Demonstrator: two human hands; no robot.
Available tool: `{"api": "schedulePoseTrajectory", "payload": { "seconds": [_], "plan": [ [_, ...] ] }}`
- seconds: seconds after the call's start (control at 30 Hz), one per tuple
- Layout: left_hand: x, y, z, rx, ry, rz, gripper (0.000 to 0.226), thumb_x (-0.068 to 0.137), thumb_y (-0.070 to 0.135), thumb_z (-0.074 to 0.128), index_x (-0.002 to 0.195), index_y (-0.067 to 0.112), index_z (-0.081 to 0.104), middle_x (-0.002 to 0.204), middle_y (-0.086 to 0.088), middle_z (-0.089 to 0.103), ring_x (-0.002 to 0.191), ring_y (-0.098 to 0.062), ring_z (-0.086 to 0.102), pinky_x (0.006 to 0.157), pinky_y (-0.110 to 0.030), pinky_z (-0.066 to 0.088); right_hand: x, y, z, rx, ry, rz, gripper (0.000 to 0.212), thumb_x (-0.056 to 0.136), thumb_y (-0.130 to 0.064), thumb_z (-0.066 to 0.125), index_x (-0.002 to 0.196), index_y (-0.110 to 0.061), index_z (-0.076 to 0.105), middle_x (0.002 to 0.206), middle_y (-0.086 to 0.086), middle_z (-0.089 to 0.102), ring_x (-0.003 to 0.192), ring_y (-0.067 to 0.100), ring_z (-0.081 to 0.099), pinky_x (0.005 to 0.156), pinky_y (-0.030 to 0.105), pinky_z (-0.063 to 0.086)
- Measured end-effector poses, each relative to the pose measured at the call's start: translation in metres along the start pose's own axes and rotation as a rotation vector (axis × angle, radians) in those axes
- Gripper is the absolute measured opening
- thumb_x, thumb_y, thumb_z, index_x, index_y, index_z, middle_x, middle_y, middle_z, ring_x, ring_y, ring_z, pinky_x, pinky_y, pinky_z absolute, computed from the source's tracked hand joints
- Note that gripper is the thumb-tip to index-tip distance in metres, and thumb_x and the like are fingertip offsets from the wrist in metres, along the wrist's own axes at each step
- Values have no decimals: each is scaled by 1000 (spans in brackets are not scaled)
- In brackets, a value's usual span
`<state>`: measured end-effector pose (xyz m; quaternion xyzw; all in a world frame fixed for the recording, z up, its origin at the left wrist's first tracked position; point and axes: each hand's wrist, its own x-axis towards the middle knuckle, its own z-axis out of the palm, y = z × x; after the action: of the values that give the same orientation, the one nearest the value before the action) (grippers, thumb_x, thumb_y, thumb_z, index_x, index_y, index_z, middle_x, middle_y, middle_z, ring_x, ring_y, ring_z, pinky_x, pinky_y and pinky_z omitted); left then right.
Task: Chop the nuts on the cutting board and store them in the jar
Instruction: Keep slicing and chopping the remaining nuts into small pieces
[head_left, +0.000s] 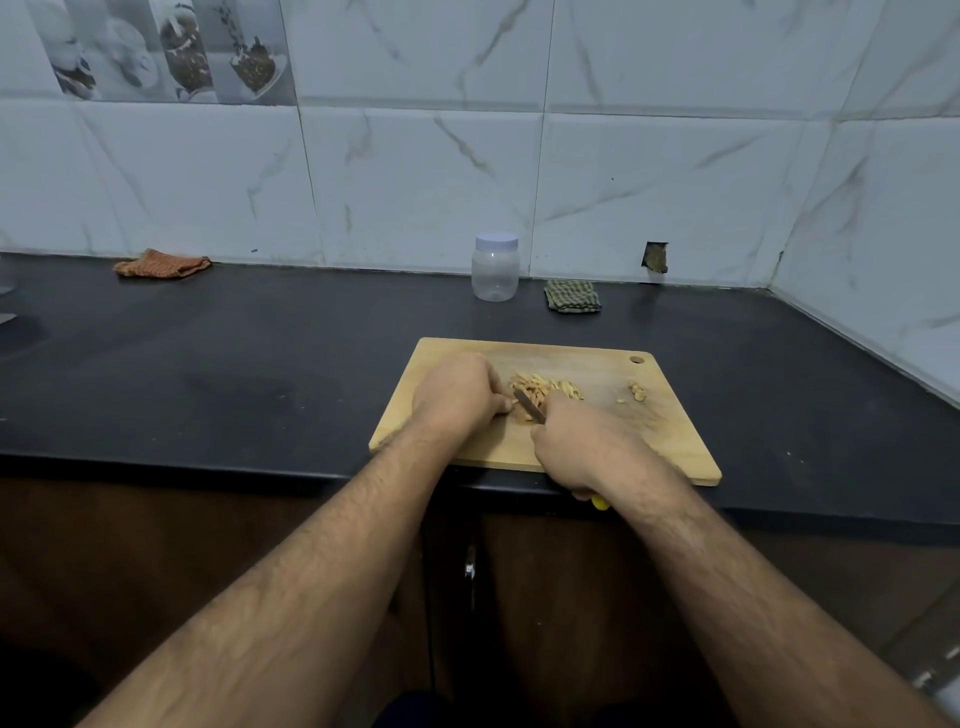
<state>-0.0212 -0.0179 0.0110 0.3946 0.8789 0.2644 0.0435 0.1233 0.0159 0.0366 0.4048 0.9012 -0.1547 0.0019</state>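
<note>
Nuts (545, 388) lay in a pale sliced heap near the middle of the wooden cutting board (670, 441), with a few more pieces (636, 391) apart toward the board's right side, too small to tell whether they were whole or cut. The left hand (460, 392) rested on the board just left of the heap, its fingers curled down with the tips at the blade; what they pinned there was hidden under the fingers, so whether they gripped a nut could not be told. The right hand (576, 441) was clamped around a knife (530, 405), whose short blade slanted up and left between the two hands to the near edge of the heap; the handle was almost wholly covered by the fist, only a yellow tip (600, 502) showing below the wrist. The board sat at the front edge of the dark tabletop (234, 364), its hanging hole at the far right corner. Well behind it, against the tiled wall (415, 171), stood a clear plastic jar (495, 270) with its white lid on and no contents visible. Just right of the jar lay a folded green checked cloth (573, 296), and far to the left an orange cloth (162, 263). Objects at the left and lower right edges were cut off and unidentifiable. Below the tabletop, a dark cabinet (561, 597) was dimly seen.
</note>
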Motion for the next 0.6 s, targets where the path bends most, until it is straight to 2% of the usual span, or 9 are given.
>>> {"api": "schedulePoseTrajectory", "payload": {
  "seconds": [0.1, 0.17, 0.27, 0.37, 0.5, 0.6],
  "plan": [
    [6, -9, -4, -118, -108, -25, 16, 87, 27, 73, 94, 13, 76, 98, 2, 74, 98, -19, 66, 88, -37, 52, -1, 0, 1, -6, 19, -38, 49, 100, -19, 44, 146, -25, 28, 91, 2, 59, 77, 23, 63, 58, 33, 45],
    [7, -12, -6, -138, -115, -25, 15, 85, 24, 75, 91, 10, 76, 98, 1, 74, 100, -18, 66, 94, -40, 50, -2, -1, -1, 0, 40, -72, 56, 100, -17, 42, 150, -33, 23, 98, 2, 61, 85, 23, 61, 66, 35, 49],
    [6, -13, -5, -183, -80, -18, 3, 83, 17, 76, 84, 14, 77, 95, 8, 74, 97, -12, 66, 91, -34, 52, -6, -2, -1, -6, 53, -105, 57, 99, -17, 40, 149, -40, 27, 120, 4, 62, 97, 26, 62, 78, 37, 53],
    [7, -14, -3, -192, -51, -33, 2, 82, 20, 77, 81, 20, 78, 109, 9, 73, 92, -10, 66, 83, -30, 53, -11, -1, -1, -46, 93, -131, 56, 99, -19, 40, 150, -41, 32, 138, -1, 57, 117, 24, 56, 91, 37, 50],
    [6, -12, 0, -167, -43, -69, 3, 81, 26, 77, 80, 23, 78, 84, 12, 73, 89, -10, 65, 84, -34, 55, -13, -3, -1, -77, 113, -137, 59, 98, -17, 41, 150, -44, 32, 143, -3, 53, 123, 22, 54, 94, 37, 49],
    [6, -10, 2, -143, -31, -94, 3, 80, 27, 78, 80, 24, 77, 84, 14, 72, 89, -10, 64, 80, -31, 55, -13, -3, -2, -79, 94, -139, 61, 97, -16, 42, 150, -45, 34, 144, -3, 52, 125, 22, 53, 94, 36, 48]
  ]
}}
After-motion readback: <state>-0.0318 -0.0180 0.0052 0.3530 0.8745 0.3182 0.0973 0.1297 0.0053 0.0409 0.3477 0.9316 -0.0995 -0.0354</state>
